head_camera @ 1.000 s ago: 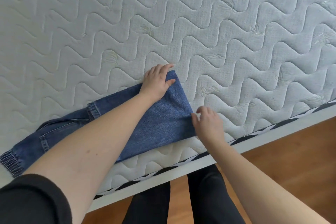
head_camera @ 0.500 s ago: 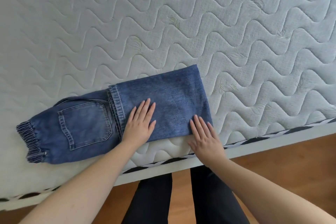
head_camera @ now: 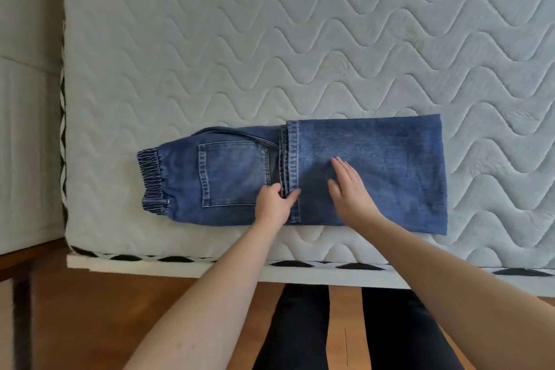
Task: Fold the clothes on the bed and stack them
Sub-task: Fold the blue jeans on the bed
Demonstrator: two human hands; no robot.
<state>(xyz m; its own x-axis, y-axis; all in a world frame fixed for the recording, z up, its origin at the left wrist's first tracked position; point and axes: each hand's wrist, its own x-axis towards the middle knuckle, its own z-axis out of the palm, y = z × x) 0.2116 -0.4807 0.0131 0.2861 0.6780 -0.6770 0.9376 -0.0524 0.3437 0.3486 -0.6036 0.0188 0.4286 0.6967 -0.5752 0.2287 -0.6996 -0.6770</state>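
Observation:
Blue jeans (head_camera: 375,165) lie flat near the front edge of the white quilted mattress (head_camera: 270,39), folded so the leg hems meet the seat beside the back pocket (head_camera: 234,174). The elastic waistband (head_camera: 150,180) points left. My left hand (head_camera: 274,204) pinches the hem edge where it lies over the seat, fingers curled round it. My right hand (head_camera: 348,189) rests flat on the folded leg part, fingers straight.
The mattress's left edge (head_camera: 64,129) and front edge with black-and-white trim (head_camera: 300,263) are close. Wooden floor (head_camera: 90,324) and my dark-trousered legs (head_camera: 300,330) are below. A pale wall or furniture (head_camera: 27,99) stands at the left.
The view shifted so the jeans sit more to the right. My left hand moved from lying flat on the leg part to pinching the hem edge; my right hand moved up from the front edge onto the denim.

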